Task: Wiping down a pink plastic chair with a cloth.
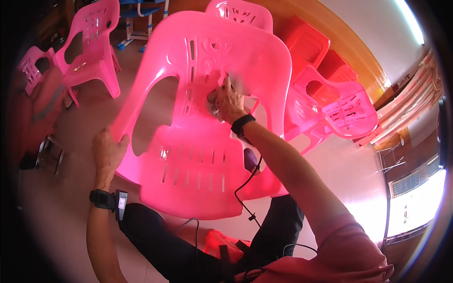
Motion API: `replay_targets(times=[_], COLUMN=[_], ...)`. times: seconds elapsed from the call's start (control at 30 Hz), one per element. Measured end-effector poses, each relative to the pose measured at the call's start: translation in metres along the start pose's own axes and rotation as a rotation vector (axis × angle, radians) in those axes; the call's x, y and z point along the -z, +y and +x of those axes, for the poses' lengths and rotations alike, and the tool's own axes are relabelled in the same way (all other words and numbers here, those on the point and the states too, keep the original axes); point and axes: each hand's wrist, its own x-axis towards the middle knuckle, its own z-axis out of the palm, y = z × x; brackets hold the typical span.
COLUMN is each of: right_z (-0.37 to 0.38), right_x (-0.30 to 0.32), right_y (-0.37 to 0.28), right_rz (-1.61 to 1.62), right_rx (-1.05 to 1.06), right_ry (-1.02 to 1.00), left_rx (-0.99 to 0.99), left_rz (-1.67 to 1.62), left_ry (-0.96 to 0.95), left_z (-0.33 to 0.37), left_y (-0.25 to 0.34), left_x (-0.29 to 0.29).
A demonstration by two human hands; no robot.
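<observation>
A pink plastic armchair (193, 165) stands right in front of me, between my knees, its slotted backrest away from me. My left hand (109, 148) is closed around the edge of its left armrest, with the thumb on top. My right hand (230, 104) reaches over the seat to the backrest and presses a crumpled greyish rag (213, 104) against the slotted middle part. The fingers are bent over the rag and partly blurred, so some of it is hidden. Both wrists carry black straps; a small device sits on the left one.
More pink chairs (89, 52) stand at the far left, with another pink chair (342, 111) at the right. Red stacked stools (304, 42) are against the back wall. A black cable (237, 191) hangs near my right knee. At the left edge is another person's blurred sleeve (45, 106).
</observation>
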Motion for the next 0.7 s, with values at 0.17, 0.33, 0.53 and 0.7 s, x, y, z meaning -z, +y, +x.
replay_targets(times=[0.17, 0.33, 0.53, 0.7], right_z=[-0.013, 0.001, 0.123, 0.179], right_x=[-0.006, 0.013, 0.086, 0.057], right_y=[-0.021, -0.032, -0.096, -0.131], right_rz=[0.152, 0.494, 0.712, 0.401], right_rx=[-0.042, 0.005, 0.409, 0.371], right_ry=[0.030, -0.112, 0.554, 0.637], left_rx=[0.029, 0.034, 0.064, -0.046], left_rz=[0.116, 0.167, 0.184, 0.177], left_ry=[-0.040, -0.081, -0.083, -0.021], left_z=[0.000, 0.000, -0.009, -0.001], left_y=[-0.001, 0.002, -0.005, -0.001], left_x=[0.008, 0.011, 0.011, 0.005])
